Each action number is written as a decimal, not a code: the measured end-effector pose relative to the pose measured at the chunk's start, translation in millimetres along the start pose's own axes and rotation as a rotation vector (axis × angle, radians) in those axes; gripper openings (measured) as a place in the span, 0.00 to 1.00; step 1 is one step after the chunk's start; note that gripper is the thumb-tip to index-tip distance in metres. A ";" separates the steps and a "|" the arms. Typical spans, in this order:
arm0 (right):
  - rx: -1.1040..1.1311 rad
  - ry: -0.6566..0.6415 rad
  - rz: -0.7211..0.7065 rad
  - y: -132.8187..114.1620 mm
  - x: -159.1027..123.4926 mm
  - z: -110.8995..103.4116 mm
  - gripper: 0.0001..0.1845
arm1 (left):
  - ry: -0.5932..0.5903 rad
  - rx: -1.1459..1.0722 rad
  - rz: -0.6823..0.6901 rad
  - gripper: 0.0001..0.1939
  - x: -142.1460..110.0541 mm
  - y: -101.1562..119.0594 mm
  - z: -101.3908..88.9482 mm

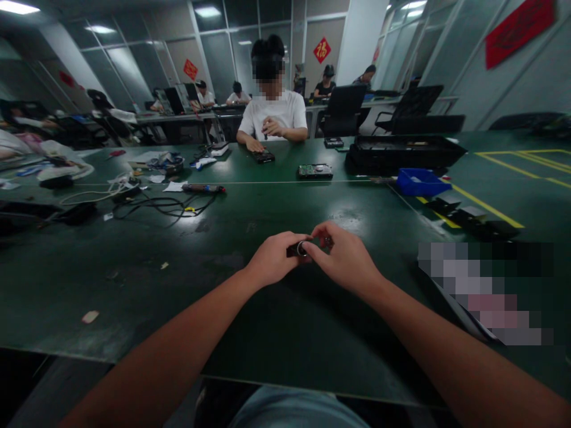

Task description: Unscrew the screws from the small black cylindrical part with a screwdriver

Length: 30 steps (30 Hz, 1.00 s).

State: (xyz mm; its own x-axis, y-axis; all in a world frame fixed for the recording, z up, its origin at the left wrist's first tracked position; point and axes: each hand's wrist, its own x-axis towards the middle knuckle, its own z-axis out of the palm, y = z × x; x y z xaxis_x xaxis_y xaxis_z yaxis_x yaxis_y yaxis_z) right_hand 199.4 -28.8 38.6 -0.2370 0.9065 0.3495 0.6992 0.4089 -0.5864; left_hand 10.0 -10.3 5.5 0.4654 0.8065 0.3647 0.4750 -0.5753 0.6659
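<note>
Above a glossy dark-green tabletop (147,321), a small dark object with a silvery round rim (301,248) sits between two bare hands. The left hand (273,257) holds it, fingers drawn narrow. The right hand (347,259) brings its thumb against the rim; whether it grips or only touches, I cannot tell. Fingers hide much of the object, so pressure could land badly; a loose fingertip hold could let it slip and drop onto the smooth surface.
</note>
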 end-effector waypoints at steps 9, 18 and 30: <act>0.132 0.038 -0.037 -0.7 3.8 -8.2 0.13 | 0.163 -0.065 -0.147 0.22 0.5 -7.2 -1.1; 0.108 0.189 -0.173 2.0 0.7 -7.1 0.16 | 0.196 -0.125 -0.218 0.20 2.7 -12.7 -0.1; 0.238 0.423 -0.107 -0.8 -5.0 -4.7 0.17 | 0.143 -0.063 -0.254 0.18 1.5 -14.0 -1.8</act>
State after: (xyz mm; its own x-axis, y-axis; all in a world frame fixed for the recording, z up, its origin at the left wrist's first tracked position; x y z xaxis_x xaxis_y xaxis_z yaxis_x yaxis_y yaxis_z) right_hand 203.2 -34.1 40.8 0.0305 0.7561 0.6537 0.5005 0.5546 -0.6648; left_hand 2.7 -0.8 -2.1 0.2251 0.9372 0.2664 0.5136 -0.3465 0.7849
